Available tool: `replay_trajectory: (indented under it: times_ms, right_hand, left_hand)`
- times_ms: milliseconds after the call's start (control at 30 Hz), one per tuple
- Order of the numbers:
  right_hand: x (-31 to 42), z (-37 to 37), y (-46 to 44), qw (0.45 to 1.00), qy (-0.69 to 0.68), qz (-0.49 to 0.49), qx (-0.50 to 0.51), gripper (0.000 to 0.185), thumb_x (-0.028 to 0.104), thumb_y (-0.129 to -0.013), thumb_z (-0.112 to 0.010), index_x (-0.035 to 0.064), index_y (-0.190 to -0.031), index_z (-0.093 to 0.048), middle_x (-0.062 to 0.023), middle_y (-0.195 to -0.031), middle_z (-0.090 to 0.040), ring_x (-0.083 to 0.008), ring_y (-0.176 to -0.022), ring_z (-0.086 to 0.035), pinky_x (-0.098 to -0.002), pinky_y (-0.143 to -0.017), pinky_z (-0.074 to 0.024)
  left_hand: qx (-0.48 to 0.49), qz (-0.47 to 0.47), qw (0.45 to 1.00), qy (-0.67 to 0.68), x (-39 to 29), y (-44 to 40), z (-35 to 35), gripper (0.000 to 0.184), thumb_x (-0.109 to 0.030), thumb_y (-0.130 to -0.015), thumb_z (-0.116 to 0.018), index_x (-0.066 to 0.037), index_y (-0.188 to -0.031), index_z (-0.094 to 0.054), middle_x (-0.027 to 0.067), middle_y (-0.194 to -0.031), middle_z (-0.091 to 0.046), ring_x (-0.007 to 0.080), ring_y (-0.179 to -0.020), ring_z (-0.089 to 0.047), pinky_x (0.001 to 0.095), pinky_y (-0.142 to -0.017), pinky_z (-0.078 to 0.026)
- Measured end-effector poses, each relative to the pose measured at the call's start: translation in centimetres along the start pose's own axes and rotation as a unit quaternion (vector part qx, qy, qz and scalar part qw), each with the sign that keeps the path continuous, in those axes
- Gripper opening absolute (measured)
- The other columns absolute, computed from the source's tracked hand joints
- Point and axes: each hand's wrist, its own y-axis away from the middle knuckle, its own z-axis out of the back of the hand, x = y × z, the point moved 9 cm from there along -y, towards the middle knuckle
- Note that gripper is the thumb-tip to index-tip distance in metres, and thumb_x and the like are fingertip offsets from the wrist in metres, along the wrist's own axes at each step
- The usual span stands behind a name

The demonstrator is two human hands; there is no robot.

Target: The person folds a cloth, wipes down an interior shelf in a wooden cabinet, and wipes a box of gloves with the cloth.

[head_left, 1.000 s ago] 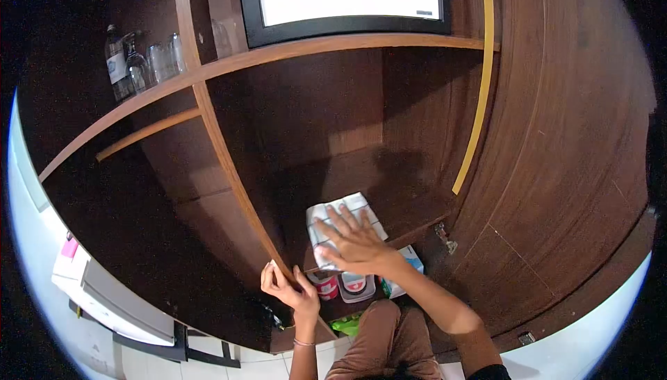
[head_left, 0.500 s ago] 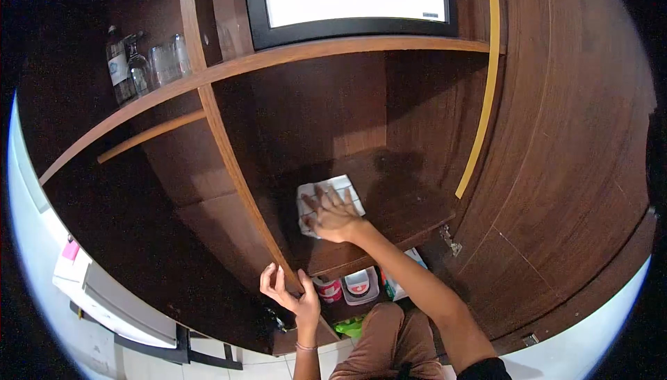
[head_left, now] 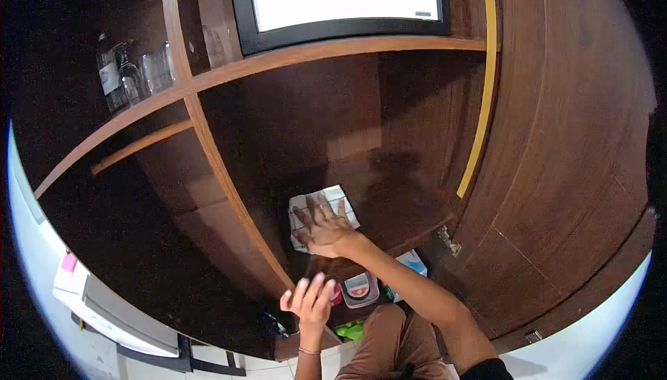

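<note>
My brown trousers [head_left: 382, 331] are closest to me. My left hand [head_left: 310, 302] is raised, its fingers loosely curled and released, near the lower end of the wooden divider [head_left: 236, 199]; I can't tell whether they touch it. Just beyond, beneath the shelf [head_left: 406, 206], sits a tub [head_left: 363, 298] with a red-marked label. My right hand [head_left: 330, 233] lies flat, fingers spread rather than clenched, over the white checked cloth [head_left: 335, 194] on that shelf. Farther up stand a safe [head_left: 347, 8] and, leftward, a bottle [head_left: 110, 79] beside glasses [head_left: 153, 72].
</note>
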Motion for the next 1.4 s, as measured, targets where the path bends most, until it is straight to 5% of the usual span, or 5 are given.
replay_trajectory:
  times_ms: [67, 333, 700, 1300, 1400]
  right_hand:
    - [0.0, 0.2, -1.6, 1.000, 0.007, -0.002, 0.006, 0.077, 0.062, -0.104, -0.029, 0.0204, -0.168, -0.015, -0.0220, -0.173, -0.006, -0.0446, -0.159, 0.001, -0.0679, -0.124, 0.0017]
    - [-4.9, 0.9, -5.8, 0.991, 0.063, -0.081, 0.091, 0.078, 0.059, -0.104, -0.029, 0.0194, -0.169, -0.008, -0.0208, -0.174, 0.000, -0.0433, -0.159, 0.008, -0.0683, -0.124, 0.0023]
    - [-6.0, 1.4, 1.8, 0.999, -0.004, -0.037, 0.005, 0.080, 0.067, -0.104, -0.022, 0.0184, -0.167, -0.016, -0.0195, -0.174, -0.004, -0.0426, -0.159, 0.002, -0.0674, -0.124, 0.0024]
    - [-3.1, 0.2, -9.9, 0.996, 0.078, 0.027, 0.042, 0.076, 0.062, -0.106, -0.020, 0.0221, -0.169, -0.009, -0.0141, -0.175, -0.001, -0.0405, -0.160, 0.002, -0.0725, -0.120, 0.0005]
    - [-4.0, 0.0, -8.9, 0.995, 0.076, -0.050, 0.043, 0.077, 0.061, -0.106, -0.024, 0.0192, -0.169, -0.009, -0.0172, -0.175, -0.002, -0.0418, -0.160, 0.003, -0.0694, -0.123, -0.0010]
  left_hand:
    - [0.111, 0.020, 0.993, -0.037, 0.6, 0.9, -1.9, 0.027, -0.022, -0.095, -0.073, -0.026, -0.123, -0.074, -0.0071, -0.130, -0.072, 0.0195, -0.136, -0.053, 0.0467, -0.120, -0.014]
    - [0.164, 0.017, 0.978, -0.127, -0.1, -0.1, -3.0, 0.042, -0.029, -0.097, -0.066, -0.035, -0.139, -0.067, -0.0154, -0.143, -0.062, 0.0146, -0.148, -0.035, 0.0528, -0.123, -0.008]
    - [0.155, 0.027, 0.979, -0.132, -0.3, -0.3, -2.8, 0.034, -0.022, -0.094, -0.072, -0.032, -0.126, -0.074, -0.0168, -0.133, -0.068, 0.0132, -0.139, -0.042, 0.0510, -0.122, -0.014]
    - [0.158, 0.044, 0.980, -0.111, 0.0, 0.5, -2.9, 0.041, -0.021, -0.095, -0.063, -0.033, -0.134, -0.070, -0.0170, -0.138, -0.065, 0.0098, -0.125, -0.048, 0.0506, -0.118, -0.019]
    - [0.163, 0.047, 0.980, -0.100, 0.1, 0.3, -3.0, 0.042, -0.021, -0.095, -0.063, -0.033, -0.134, -0.070, -0.0168, -0.138, -0.065, 0.0096, -0.124, -0.048, 0.0506, -0.119, -0.019]
